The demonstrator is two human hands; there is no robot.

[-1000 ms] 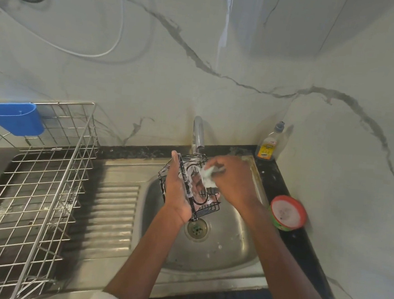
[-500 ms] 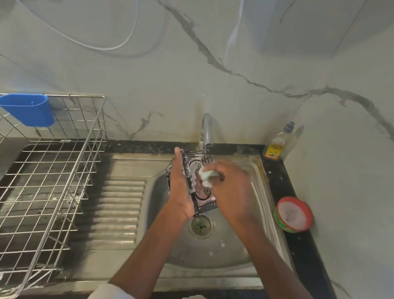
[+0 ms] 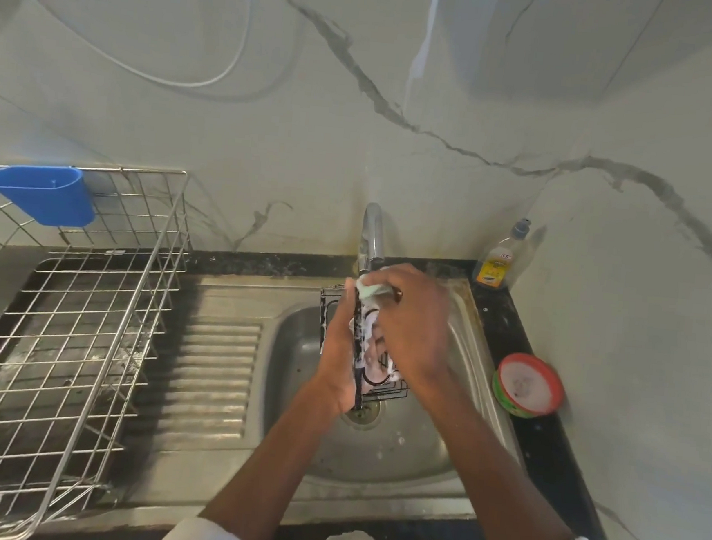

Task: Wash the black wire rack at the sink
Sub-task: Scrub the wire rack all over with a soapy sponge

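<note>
The black wire rack (image 3: 391, 390), streaked with white suds, is held on edge over the steel sink (image 3: 378, 450), above the drain. My left hand (image 3: 336, 364) grips its left side, fingers along the frame. My right hand (image 3: 413, 329) holds a pale green sponge (image 3: 372, 290) and presses it on the rack's top far edge, just under the tap (image 3: 372, 237). Most of the rack is hidden between my hands.
A steel dish rack (image 3: 72, 332) with a blue cup holder (image 3: 42, 196) stands on the drainboard at the left. A soap bottle (image 3: 500, 260) sits at the back right corner, and a red-rimmed tub (image 3: 528, 385) of white paste on the black counter at the right.
My right hand has moved the sponge from the rack's middle up to its far top edge. The rack has been turned more edge-on. The camera has shifted a little.
</note>
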